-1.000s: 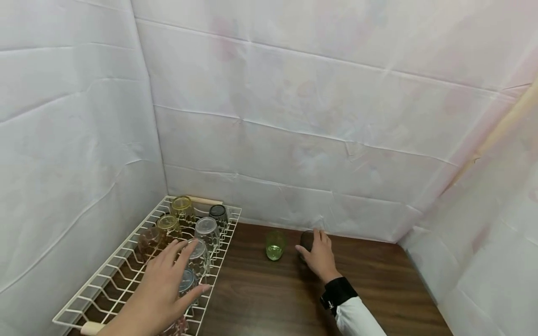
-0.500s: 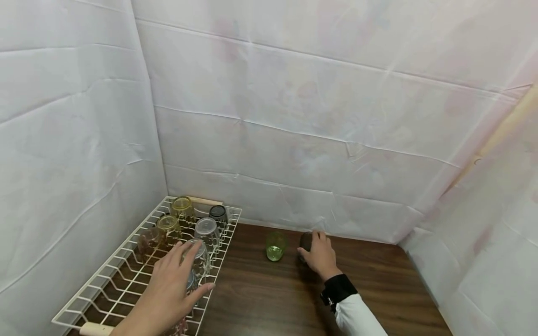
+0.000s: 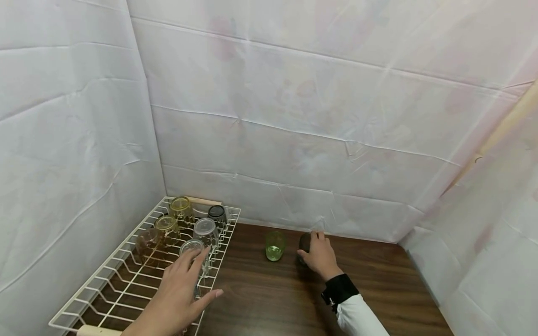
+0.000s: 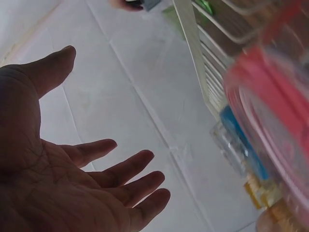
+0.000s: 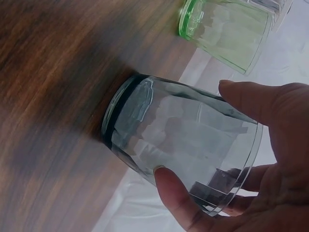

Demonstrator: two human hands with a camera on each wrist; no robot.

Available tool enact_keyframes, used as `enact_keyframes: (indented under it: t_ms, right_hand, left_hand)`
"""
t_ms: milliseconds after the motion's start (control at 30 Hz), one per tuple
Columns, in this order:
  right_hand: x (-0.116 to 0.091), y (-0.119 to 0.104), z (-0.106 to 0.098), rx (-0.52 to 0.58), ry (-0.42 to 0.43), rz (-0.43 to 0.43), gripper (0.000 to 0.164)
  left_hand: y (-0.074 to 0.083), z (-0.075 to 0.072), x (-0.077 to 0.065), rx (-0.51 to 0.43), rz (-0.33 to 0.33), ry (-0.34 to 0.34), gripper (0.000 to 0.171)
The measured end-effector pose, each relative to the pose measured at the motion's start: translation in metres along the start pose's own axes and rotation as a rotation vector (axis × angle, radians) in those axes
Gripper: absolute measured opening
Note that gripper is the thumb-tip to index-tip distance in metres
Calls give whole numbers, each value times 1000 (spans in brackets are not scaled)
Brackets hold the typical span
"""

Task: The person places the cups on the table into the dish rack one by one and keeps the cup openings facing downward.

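Observation:
My right hand (image 3: 321, 255) grips a smoky grey glass (image 5: 169, 130) near its rim, thumb on one side and fingers round the other. The glass is upright, its dark base right at the wooden tabletop. Just left of it stands a pale green glass (image 3: 275, 246), also upright. My left hand (image 3: 178, 289) is held over the right side of a white wire rack, its fingers spread and nothing in them. It hides some of the glasses below. In the left wrist view a pink glass (image 4: 270, 96) shows to the side of this hand.
Upside-down glasses fill part of the rack (image 3: 106, 261): a yellow one (image 3: 181, 210), an amber one (image 3: 166, 228), a clear one (image 3: 206, 228) and a dark one (image 3: 217, 213) among them. Pale sheeting (image 3: 269, 116) walls the back and both sides of the table (image 3: 260, 294).
My left hand has drifted to the right over the rack, fingers still spread. The right hand stays at the grey glass, almost unmoved, and the green glass stands where it was.

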State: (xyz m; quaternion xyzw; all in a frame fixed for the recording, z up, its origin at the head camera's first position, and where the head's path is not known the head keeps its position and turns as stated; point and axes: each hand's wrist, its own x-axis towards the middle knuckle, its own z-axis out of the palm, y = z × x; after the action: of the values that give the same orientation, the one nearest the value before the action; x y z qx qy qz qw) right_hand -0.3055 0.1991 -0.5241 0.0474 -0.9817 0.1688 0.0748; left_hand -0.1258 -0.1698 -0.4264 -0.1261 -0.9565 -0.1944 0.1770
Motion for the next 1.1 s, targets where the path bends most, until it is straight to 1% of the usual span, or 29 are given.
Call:
enact_keyframes:
  t_ms: [133,467,733,1000,1100]
  right_hand:
    - [0,0,-1,-6,4,-7,83]
    - [-4,-3,-1,20,-20,14,81]
    - [-4,4,8,41,-2,-9,82]
    - [-5,7,12,89,16,11,82]
    - [-6,6,12,129,44,30,84]
  left_hand:
    - [2,2,0,-25,4,-8,91]
    - [4,2,-2,-25,22,10,93]
    - [6,5,-5,-43,-20,-23,95]
    - [8,4,-6,-38,-6,-4,95]
    - [8,4,-6,-37,-6,1,96]
